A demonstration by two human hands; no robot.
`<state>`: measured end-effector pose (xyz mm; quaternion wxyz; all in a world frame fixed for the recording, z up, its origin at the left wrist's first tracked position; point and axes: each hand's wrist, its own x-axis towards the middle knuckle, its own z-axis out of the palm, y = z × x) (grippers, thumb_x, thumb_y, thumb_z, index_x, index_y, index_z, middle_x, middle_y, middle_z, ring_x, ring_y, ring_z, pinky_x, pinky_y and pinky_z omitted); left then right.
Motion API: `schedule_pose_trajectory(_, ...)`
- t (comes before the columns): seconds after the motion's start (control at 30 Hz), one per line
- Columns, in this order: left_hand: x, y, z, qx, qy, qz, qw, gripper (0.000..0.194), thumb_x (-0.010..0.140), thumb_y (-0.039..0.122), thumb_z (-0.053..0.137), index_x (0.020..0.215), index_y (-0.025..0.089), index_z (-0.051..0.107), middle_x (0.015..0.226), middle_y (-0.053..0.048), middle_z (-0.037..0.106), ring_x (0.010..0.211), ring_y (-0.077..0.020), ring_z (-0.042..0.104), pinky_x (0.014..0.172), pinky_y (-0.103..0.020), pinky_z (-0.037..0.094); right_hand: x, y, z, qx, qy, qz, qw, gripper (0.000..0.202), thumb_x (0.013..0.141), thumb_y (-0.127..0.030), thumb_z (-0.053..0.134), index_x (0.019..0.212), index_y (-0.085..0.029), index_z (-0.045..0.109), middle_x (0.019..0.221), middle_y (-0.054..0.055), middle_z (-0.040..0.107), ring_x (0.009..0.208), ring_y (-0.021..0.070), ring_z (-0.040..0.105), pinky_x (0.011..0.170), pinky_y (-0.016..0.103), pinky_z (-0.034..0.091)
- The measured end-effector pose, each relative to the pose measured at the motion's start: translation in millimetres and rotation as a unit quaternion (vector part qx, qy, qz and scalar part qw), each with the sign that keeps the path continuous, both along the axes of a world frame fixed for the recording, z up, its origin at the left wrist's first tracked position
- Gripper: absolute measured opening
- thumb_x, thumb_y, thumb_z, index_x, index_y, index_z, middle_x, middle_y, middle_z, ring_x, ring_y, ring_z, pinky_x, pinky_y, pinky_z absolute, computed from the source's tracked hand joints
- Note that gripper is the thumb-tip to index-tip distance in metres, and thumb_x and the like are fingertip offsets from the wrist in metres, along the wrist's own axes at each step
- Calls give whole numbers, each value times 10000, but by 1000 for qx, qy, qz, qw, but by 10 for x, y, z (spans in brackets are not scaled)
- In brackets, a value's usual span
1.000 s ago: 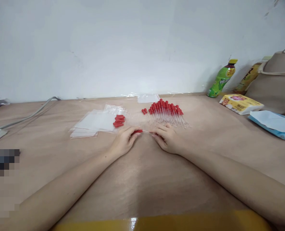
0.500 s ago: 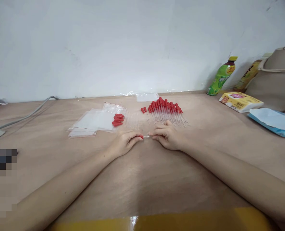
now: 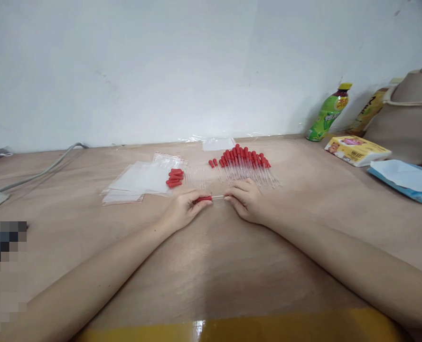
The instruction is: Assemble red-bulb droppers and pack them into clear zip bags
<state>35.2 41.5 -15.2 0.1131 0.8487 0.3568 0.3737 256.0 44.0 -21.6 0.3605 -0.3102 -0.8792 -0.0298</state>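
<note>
Between thumb and fingers, my left hand [image 3: 185,206] pinches a red rubber dropper bulb [image 3: 204,199]. A thin clear glass tube [image 3: 218,197] runs from the bulb's open end to my right hand [image 3: 245,199], whose fingertips are closed on it. Its far end is hidden in the right fingers. Just beyond my left hand lie a small pile of loose red bulbs [image 3: 175,177] and a row of bare glass tubes [image 3: 195,177]. Behind my right hand are many droppers with red bulbs [image 3: 245,156], laid side by side, tips toward me.
Clear zip bags [image 3: 135,178] are spread at the left, with another bag [image 3: 218,144] by the wall. A grey cable [image 3: 50,166] crosses the far left. A green bottle [image 3: 328,114], a tissue pack [image 3: 357,150], a blue packet [image 3: 406,180] and a beige bag [image 3: 396,128] stand or lie right.
More of the glass tube and of the red bulb now shows between my hands. My right hand has shifted slightly right, and the tube sits a little farther from me.
</note>
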Motion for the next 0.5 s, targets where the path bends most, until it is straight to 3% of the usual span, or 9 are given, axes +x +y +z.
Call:
schedule_pose_trajectory(0.13,1,-44,3,-36,10,-6,999,170,822,298,560,905,179,647,843,-28,674,727,-132,607,664,-234,476,-9,-22,9,21,-12,5,1000,214,881,-217,385,829,-162,585,730,37,582,690,137,490,683,303,290)
schedule_pose_trajectory(0.5,5,-58,6,-14,48,-32,998,175,832,297,544,908,174,642,804,-27,661,669,-119,583,614,-225,457,-83,-29,41,57,-62,-5,996,293,879,-216,348,705,-147,573,630,27,536,588,123,408,661,295,241)
